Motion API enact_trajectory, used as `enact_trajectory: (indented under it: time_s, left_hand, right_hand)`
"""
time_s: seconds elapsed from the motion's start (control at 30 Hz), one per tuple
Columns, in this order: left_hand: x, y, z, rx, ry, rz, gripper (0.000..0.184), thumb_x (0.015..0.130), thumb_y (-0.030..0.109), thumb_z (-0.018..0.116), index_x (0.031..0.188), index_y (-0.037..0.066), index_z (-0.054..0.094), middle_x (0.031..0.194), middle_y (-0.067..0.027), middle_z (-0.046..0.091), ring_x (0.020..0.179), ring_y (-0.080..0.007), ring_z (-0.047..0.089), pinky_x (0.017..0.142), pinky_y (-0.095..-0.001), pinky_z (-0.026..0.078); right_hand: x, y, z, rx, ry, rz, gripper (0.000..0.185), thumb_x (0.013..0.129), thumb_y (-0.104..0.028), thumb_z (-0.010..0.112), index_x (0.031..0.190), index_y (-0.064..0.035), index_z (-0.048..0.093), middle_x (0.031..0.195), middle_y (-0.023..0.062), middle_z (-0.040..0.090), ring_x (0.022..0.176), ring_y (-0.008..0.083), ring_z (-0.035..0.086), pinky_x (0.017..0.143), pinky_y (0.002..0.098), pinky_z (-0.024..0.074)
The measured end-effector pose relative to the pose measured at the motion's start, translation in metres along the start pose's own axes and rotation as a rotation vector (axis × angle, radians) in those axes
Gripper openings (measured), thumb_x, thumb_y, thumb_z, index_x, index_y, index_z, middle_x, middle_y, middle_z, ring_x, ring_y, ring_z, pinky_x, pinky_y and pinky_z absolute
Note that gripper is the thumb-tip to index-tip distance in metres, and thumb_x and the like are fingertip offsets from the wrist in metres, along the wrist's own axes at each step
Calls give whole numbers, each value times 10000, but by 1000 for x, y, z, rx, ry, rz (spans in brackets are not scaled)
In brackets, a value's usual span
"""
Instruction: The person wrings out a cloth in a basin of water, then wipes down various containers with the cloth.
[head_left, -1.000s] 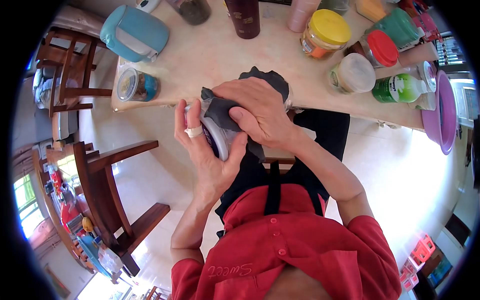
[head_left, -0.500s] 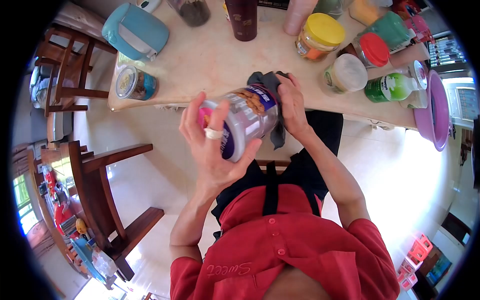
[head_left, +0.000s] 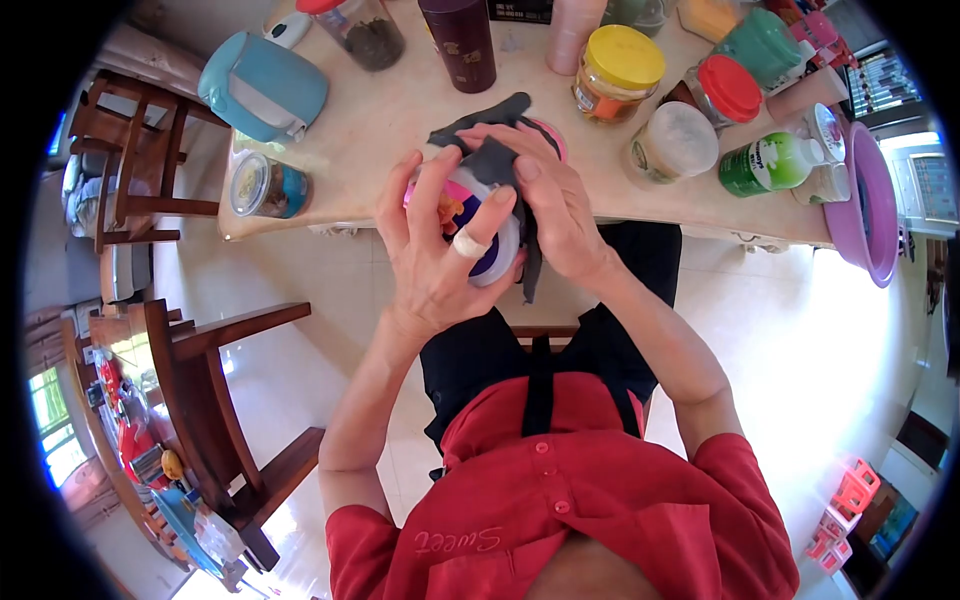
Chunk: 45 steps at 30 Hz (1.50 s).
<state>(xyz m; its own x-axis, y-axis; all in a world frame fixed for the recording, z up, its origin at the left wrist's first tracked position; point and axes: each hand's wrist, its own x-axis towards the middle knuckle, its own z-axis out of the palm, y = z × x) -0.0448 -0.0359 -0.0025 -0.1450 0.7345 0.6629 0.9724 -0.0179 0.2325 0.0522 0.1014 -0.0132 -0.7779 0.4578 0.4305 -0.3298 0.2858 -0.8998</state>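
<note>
Just past the table's near edge I hold a plastic jar with a white-rimmed lid and a pink and purple label. Its lid end faces back toward me, tilted. My left hand, with a white band round one finger, is wrapped round the lid end. A dark grey cloth lies over the jar, one end hanging down beside it. My right hand presses the cloth against the jar's right side. Most of the jar's body is hidden behind both hands and the cloth.
On the table stand a blue pitcher, a small jar, a dark tumbler, a yellow-lidded jar, a white-lidded jar and a green bottle. A purple basin sits at the right edge; a wooden chair stands left.
The jar has turned so its lid end faces more toward me, its printed side now hidden. My right hand and the cloth have moved left over the jar, closer to my left hand.
</note>
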Motion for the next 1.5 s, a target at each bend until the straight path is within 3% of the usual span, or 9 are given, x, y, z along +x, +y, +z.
enact_trajectory:
  time_s: [0.2,0.27,0.3,0.4,0.63,0.93,1.17,1.4,1.5]
  left_hand:
    - [-14,-11,-6,31,-65,68,838,670,440,835,1360,168,444,1439,-263,320,1281,-503,315,1016,-573,317]
    - [-14,-9,-15,-83,-135,-129,906,690,660,728,1407,203,414,1470,-211,287,1299,-506,276,1031,-574,291]
    - [-16,-16,-18,-138,-144,-162,1032,751,764,587,1462,66,319,1494,-235,239,1337,-490,238,1081,-568,224]
    - [-26,-21,-13,-540,-15,-578,1111,774,738,587,1498,-9,197,1514,-241,203,1375,-439,212,1120,-530,172]
    - [-15,-9,-10,-487,59,-919,941,861,411,651,1505,-31,125,1500,-252,178,1381,-369,203,1134,-472,181]
    - [-1,9,-8,-272,15,-750,869,732,285,697,1449,29,279,1382,-221,308,1233,-378,340,1044,-478,305]
    - [6,20,-2,-121,-1,-616,904,672,280,699,1442,30,297,1359,-246,321,1183,-409,368,1018,-505,296]
    - [0,18,-11,-47,-139,-378,923,665,303,699,1455,54,293,1408,-274,279,1155,-459,383,983,-522,329]
    - [-5,11,-12,-100,-101,-349,936,674,324,707,1467,71,280,1452,-296,227,1211,-480,352,1000,-542,325]
  right_hand:
    - [25,29,-9,-242,-99,-17,346,984,-244,389,1088,-12,623,1108,131,654,1077,294,568,1036,425,335]
    - [32,49,-12,-315,-126,-11,338,977,-246,398,1045,-12,632,1056,134,666,1026,300,583,1004,414,363]
    - [35,55,-14,-378,-117,4,335,973,-248,400,1004,-13,636,1023,126,673,999,296,591,978,404,376]
    - [33,66,-2,-485,-55,-76,321,963,-244,426,928,-19,653,950,106,683,931,291,610,933,395,394]
    - [27,76,-1,-505,119,-78,286,946,-233,477,955,-16,664,965,113,684,943,298,613,924,410,409]
    - [-9,86,-9,-397,324,-10,340,983,-197,428,1126,48,615,1174,191,619,1174,369,529,1040,424,360]
    - [-30,33,13,-258,238,-42,451,1013,-265,310,1292,22,519,1380,132,517,1378,349,354,1151,493,159]
    - [14,10,4,-147,-26,-148,381,983,-272,389,1149,-24,627,1136,133,655,1132,327,576,1019,438,369]
    - [29,16,-5,-312,-135,-20,349,947,-292,426,867,-30,643,865,139,665,841,349,591,779,433,442]
